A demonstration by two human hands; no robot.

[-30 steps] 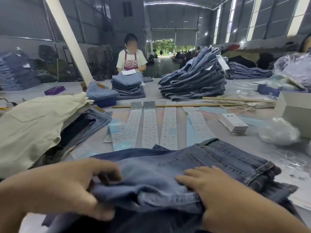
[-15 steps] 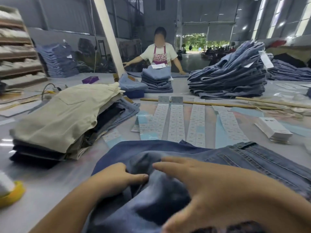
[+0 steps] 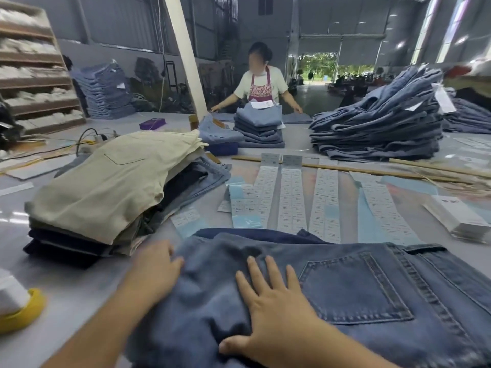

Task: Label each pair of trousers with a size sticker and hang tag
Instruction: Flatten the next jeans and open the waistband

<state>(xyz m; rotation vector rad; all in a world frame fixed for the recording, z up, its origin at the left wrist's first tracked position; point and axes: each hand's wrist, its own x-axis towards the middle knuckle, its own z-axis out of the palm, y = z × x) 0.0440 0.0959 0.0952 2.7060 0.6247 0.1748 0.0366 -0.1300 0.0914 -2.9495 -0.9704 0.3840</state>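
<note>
A pair of blue jeans [image 3: 358, 293] lies folded on the table in front of me, back pocket up. My right hand [image 3: 271, 312] presses flat on the denim, fingers straight and spread, just left of the pocket. At the jeans' left edge my left hand [image 3: 156, 266], blurred, holds the fabric with its fingers over the fold. Several strips of white size stickers [image 3: 291, 200] lie side by side beyond the jeans. A stack of white hang tags [image 3: 457, 216] sits at the right.
A stack of folded beige and dark trousers [image 3: 106, 181] stands at the left. A big pile of jeans [image 3: 377, 123] fills the back right. A person [image 3: 261, 81] works across the table. A wooden stick [image 3: 372, 170] lies crosswise; a yellow-rimmed object [image 3: 18, 312] sits near left.
My right hand has come down from above the bunched denim and now lies flat on it. The jeans are spread smoother, pocket showing. My left hand stays at the left edge.
</note>
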